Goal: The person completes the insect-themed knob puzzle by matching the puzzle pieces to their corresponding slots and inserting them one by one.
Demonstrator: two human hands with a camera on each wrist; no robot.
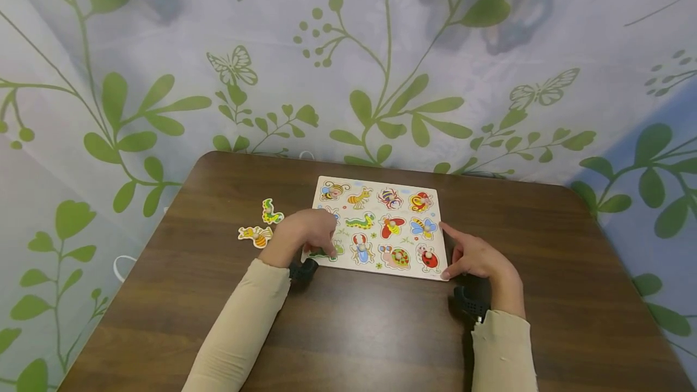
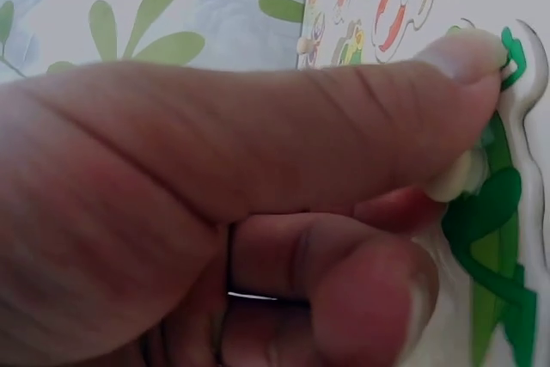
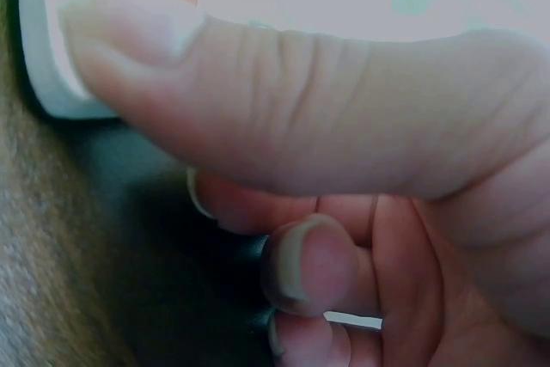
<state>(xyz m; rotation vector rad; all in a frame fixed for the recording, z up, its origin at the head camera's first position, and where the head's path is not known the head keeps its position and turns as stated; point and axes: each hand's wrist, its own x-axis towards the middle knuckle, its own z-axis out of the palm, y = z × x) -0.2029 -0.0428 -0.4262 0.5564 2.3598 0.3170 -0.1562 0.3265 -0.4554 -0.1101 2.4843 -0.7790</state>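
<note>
A wooden peg puzzle board (image 1: 400, 241) with bug pictures lies on the table. At its lower left corner my left hand (image 1: 313, 228) pinches the small knob (image 2: 460, 176) of a green insect piece (image 2: 494, 238) between thumb and finger. That piece lies over its outlined place, mostly hidden by the hand in the head view. My right hand (image 1: 476, 257) is at the board's right side. Its thumb (image 3: 146, 49) presses on the near corner, its index finger reaches straight to the edge farther up, and the other fingers bend loosely beside the board.
Left of the board, a loose green caterpillar piece (image 1: 270, 213) and an orange ant piece (image 1: 256, 236) lie on the brown table (image 1: 376, 331). Knobbed pieces such as a snail (image 1: 396, 257) and a ladybug (image 1: 428, 258) sit in the board. A leaf-patterned cloth (image 1: 261, 107) hangs behind.
</note>
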